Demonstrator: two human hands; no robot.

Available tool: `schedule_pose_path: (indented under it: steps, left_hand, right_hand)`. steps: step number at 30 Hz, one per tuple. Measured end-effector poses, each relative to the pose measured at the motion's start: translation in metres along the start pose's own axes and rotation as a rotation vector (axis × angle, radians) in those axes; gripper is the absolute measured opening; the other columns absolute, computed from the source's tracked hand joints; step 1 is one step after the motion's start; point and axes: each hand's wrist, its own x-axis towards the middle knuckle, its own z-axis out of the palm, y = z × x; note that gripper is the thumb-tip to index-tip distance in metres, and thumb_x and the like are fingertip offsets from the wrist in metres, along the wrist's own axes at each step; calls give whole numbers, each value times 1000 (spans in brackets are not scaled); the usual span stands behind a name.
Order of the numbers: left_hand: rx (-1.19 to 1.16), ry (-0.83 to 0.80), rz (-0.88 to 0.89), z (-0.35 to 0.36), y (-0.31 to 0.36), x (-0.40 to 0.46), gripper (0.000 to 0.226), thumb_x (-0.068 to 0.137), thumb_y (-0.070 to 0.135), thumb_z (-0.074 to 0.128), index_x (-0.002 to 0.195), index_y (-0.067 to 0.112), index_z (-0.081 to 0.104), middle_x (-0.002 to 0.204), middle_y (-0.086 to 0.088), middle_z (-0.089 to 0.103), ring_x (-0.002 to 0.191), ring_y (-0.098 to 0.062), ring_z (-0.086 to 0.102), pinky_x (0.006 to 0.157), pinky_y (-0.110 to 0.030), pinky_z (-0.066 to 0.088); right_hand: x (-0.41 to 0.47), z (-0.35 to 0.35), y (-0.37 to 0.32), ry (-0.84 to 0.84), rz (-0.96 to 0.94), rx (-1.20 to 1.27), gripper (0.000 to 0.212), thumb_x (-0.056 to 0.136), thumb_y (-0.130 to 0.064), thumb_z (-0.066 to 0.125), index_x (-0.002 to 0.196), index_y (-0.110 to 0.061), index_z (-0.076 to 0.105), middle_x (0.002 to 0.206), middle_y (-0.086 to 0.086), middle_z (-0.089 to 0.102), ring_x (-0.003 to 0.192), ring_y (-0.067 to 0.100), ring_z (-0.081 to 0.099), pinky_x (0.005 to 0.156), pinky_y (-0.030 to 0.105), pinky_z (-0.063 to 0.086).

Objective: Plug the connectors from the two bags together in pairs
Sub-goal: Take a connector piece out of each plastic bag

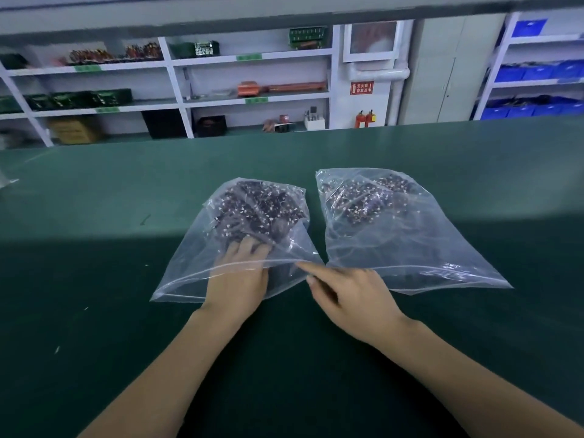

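Observation:
Two clear plastic bags lie side by side on the green table (pixel 94 279). The left bag (pixel 189 273) holds a heap of dark connectors with white tips (pixel 259 210). The right bag (pixel 436 248) holds a similar heap (pixel 366 197). My left hand (pixel 240 273) is inside the left bag's mouth, its fingertips on the near edge of the heap; whether it grips anything is hidden by the plastic. My right hand (pixel 347 295) sits between the bags and pinches the right corner of the left bag's opening, lifting its upper edge.
The far edge of the table (pixel 316 131) runs across the view. Beyond it stand white shelves (pixel 177 83) with boxes and parts, and blue bins (pixel 537 74) at the right. A scrap of clear plastic (pixel 6 181) lies at the table's left edge.

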Motion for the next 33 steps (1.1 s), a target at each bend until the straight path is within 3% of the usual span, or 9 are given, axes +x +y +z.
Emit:
schedule_pose_path:
  steps: [4,7,11,15,20,23,26,29,33]
  left_hand:
    - [-91,30,-37,4,-11,2,34,111,29,51,144,27,62,144,3,52,125,-18,55,104,-33,49]
    - [-152,8,-92,6,-20,3,33,108,37,59,139,26,66,139,3,52,119,-16,57,106,-35,52]
    - [-218,7,-128,7,-28,3,25,105,42,64,124,27,73,124,8,55,102,-6,55,99,-30,55]
    - [-256,33,-144,1,-34,0,15,103,39,68,106,29,77,117,10,65,99,-9,63,96,-32,55]
    - [-348,162,-102,-8,-34,-8,8,98,16,78,104,19,83,109,4,77,93,-18,72,91,-42,61]
    - [-303,208,-70,-11,-29,-13,13,99,19,75,109,25,82,113,8,75,94,-15,70,85,-33,58]
    - [-340,252,6,-13,-21,-17,23,93,10,76,104,29,82,102,14,70,80,-5,64,71,-23,52]
    - [-459,294,148,-13,-9,-21,26,88,3,79,101,25,83,95,18,71,77,-4,65,71,-12,52]
    - [-803,294,240,-11,9,-26,20,92,9,77,106,22,84,102,17,73,88,-11,74,73,-21,58]
  right_hand:
    - [-6,4,6,-74,111,-39,31,107,-40,51,128,-33,73,63,-9,62,55,22,60,53,33,46]
    - [-8,6,7,-130,146,-47,38,106,-50,39,122,-37,71,59,-8,58,54,18,57,55,31,41]
    - [-10,9,11,-242,202,-34,26,106,-52,45,117,-40,66,56,-14,47,61,13,55,58,27,34]
    - [-9,10,11,-256,194,-24,20,105,-49,50,104,-36,65,52,-16,37,57,13,53,56,27,37]
    - [-10,14,9,-188,187,10,20,103,-47,54,92,-34,64,47,-14,33,46,11,42,52,23,41]
    - [-10,16,10,-158,222,59,17,102,-47,54,100,-36,68,48,-14,35,45,7,43,52,21,42]
    - [-11,15,11,-137,283,135,24,100,-48,51,112,-38,70,47,-11,41,50,11,49,55,24,45]
    - [-11,11,12,-102,347,260,26,103,-45,53,117,-34,73,52,-6,51,51,18,50,59,24,49]
    - [-10,5,9,-131,422,464,38,104,-55,47,125,-37,72,59,-1,59,51,17,53,55,23,44]
